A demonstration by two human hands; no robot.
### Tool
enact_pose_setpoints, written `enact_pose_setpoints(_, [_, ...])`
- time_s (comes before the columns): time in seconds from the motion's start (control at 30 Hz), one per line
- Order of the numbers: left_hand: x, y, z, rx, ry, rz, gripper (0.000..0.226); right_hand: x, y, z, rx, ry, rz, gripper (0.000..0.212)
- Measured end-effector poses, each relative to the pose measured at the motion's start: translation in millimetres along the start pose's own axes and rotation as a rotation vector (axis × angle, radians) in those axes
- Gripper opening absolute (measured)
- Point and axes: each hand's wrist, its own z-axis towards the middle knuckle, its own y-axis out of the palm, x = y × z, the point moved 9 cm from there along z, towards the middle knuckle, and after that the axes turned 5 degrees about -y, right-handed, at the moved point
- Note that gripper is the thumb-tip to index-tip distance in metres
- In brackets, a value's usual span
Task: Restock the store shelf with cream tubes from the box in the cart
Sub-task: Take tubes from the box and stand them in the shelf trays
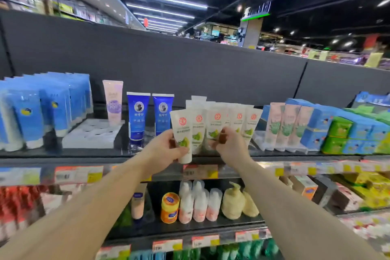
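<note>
Several white cream tubes (pixel 234 120) with a red seal and green print stand cap-down in a row on the top shelf (pixel 84 155). My left hand (pixel 166 148) grips the leftmost white tube (pixel 183 131) at the front of that row, its cap hanging just over the shelf edge. My right hand (pixel 229 143) reaches in beside it, fingers curled and pinching the lower part of a neighbouring white tube (pixel 215 124). The box and the cart are out of sight.
Left of the row stand two dark blue tubes (pixel 138 116), a pink tube (pixel 113 101), an empty white tray (pixel 92 133) and light blue tubes (pixel 31 112). Pink aloe tubes (pixel 282 124) and blue and green boxes (pixel 346 131) fill the right. Price tags (pixel 200 171) line the shelf edge; bottles sit below.
</note>
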Motion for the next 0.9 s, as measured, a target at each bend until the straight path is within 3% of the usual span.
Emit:
enact_pose_setpoints(0.43, [6.8,10.5,-8.7,0.137,-0.027,0.034,0.037,-2.5,5.6,10.0,-0.162,-0.038,-0.348,0.016])
enact_pose_setpoints(0.57, [3.9,10.4,-10.0,0.134,-0.037,0.044,0.038,-7.4,8.0,13.8,-0.271,-0.003,-0.324,0.003])
enact_pose_setpoints(0.7, [4.2,8.6,-12.8,0.126,-0.023,0.057,0.037,-5.8,11.8,15.8,-0.341,0.022,-0.318,0.011])
enact_pose_setpoints(0.9, [7.3,8.8,-14.1,0.124,-0.019,0.076,0.037,9.7,8.6,11.0,-0.306,0.083,-0.182,0.021])
